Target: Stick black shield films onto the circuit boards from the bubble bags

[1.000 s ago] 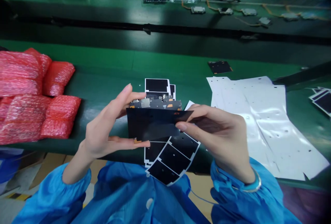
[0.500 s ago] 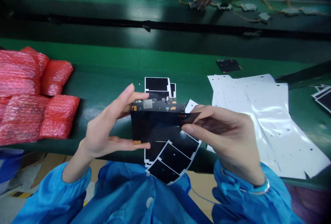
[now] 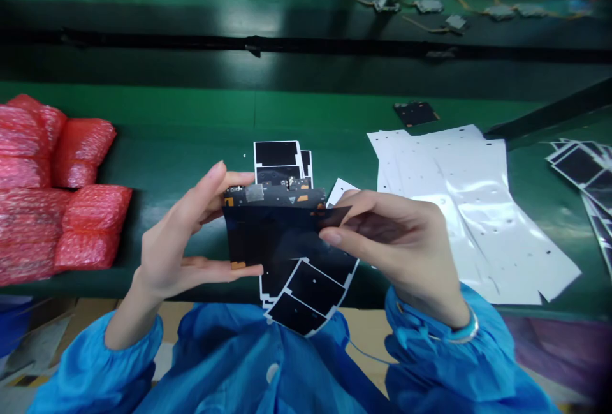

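My left hand [image 3: 179, 235] grips a black circuit board [image 3: 275, 196] by its left side, thumb and fingers on opposite edges. Small metal parts and orange patches show along the board's far edge. A thin black film sheet [image 3: 272, 235] lies over the nearer part of the board. Its right end is pinched between the thumb and fingers of my right hand [image 3: 392, 235]. How much of the film touches the board I cannot tell. Beneath both hands lie white-edged sheets of black stickers [image 3: 318, 286], partly hidden by the film.
Red bubble-wrapped packs [image 3: 93, 226] are stacked at the left. White backing sheets [image 3: 449, 210] spread on the right, with another dark board [image 3: 415, 113] behind them. More sticker sheets [image 3: 581, 165] lie far right. Small modules with cables [image 3: 428, 6] line the raised shelf at the back.
My view has shifted a little to the right. The other person's hand at the back shelf has gone out of view. My hands keep the same hold on board and film.
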`<action>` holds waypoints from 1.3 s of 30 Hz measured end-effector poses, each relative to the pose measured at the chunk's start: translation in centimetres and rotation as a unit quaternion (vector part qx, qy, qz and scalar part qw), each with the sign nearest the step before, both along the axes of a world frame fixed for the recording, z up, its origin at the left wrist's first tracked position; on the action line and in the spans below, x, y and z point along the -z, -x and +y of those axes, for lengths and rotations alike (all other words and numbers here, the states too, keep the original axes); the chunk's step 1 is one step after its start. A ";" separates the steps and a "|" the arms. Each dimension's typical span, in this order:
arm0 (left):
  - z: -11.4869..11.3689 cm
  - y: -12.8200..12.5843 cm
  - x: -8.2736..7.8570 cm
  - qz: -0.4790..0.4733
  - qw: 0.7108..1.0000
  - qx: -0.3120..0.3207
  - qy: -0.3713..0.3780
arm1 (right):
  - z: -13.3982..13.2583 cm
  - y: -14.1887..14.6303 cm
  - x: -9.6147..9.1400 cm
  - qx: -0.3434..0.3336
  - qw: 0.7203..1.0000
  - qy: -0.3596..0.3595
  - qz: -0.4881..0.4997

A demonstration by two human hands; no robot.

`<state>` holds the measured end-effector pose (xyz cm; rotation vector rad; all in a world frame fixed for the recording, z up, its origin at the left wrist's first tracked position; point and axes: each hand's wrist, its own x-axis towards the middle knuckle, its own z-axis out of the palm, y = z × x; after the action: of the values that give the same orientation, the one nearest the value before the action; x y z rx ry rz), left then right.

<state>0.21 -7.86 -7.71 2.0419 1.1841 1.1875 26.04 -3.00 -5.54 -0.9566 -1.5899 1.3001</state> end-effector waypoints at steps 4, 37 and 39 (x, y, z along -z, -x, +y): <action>0.5 0.0 0.0 0.025 0.999 0.005 -0.047 | -0.3 -0.1 -0.1 -0.001 0.999 -0.031 -0.026; -10.3 13.1 7.3 0.365 0.774 -0.491 0.162 | 3.9 -3.3 10.7 -0.180 0.880 -0.248 -0.363; -9.7 12.0 7.1 0.223 0.815 -0.523 0.115 | 2.4 -1.4 8.9 -0.178 0.915 -0.175 -0.316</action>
<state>-11.77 -17.56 -14.85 1.4544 2.7366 0.8575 27.44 -0.64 -14.42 -0.9330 -2.4958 0.9101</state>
